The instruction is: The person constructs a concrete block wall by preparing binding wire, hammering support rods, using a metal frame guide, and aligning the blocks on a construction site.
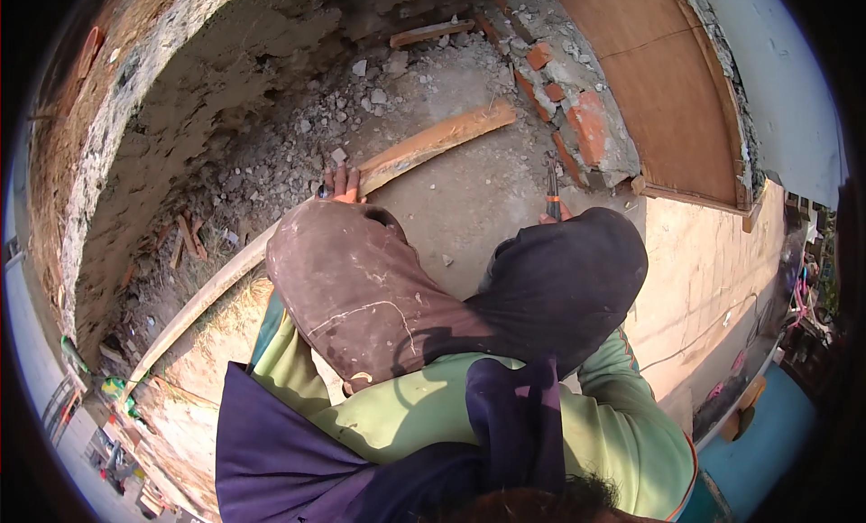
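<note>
A long, slightly curved wooden plank (442, 137) lies slantwise across the ground before my knees and runs on down to the lower left. My left hand (345, 184) grips it beside my left knee, fingers laid across the wood; the knee covers the palm. Just past my right knee, my right hand (561, 214) is closed around a slim tool (552, 191) with a dark body and orange bands. Its tip points away from me, and the knee hides most of this hand, so the tool's exact kind does not show.
Rubble and stones (361, 99) lie beyond the plank, with a short wood piece (431, 34) at the back. Broken brickwork (588, 126) stands right, beside a brown wooden panel (672, 81). A rough earthen wall (189, 108) curves along the left.
</note>
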A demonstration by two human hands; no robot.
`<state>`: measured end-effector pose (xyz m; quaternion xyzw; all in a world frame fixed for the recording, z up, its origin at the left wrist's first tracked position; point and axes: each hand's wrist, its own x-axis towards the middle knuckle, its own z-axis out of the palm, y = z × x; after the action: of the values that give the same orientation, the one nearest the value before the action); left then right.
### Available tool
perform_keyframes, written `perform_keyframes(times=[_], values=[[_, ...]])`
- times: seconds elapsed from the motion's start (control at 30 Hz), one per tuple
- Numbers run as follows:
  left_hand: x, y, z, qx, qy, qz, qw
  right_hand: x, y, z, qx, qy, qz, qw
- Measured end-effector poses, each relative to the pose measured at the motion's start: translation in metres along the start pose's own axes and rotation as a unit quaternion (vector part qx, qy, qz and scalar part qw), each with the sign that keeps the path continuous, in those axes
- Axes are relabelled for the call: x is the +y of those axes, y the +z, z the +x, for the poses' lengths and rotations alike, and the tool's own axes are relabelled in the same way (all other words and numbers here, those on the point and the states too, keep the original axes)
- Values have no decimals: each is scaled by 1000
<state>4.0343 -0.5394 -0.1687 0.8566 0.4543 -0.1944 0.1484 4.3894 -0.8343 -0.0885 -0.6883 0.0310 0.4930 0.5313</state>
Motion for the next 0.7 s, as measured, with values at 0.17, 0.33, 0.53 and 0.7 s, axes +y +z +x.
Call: perform_keyframes(times=[0.17, 0.33, 0.53, 0.7], values=[[2, -49, 1, -111, 40, -54, 992, -9, -15, 38, -74, 35, -51, 995], [16, -65, 24, -115, 19, -95, 989, -52, -8, 47, -75, 72, -98, 990], [10, -86, -10, 30, 69, -168, 983, -103, 20, 29, -80, -6, -61, 995], [-15, -166, -23, 7, 129, -193, 973, -139, 4, 6, -106, -76, 35, 991]])
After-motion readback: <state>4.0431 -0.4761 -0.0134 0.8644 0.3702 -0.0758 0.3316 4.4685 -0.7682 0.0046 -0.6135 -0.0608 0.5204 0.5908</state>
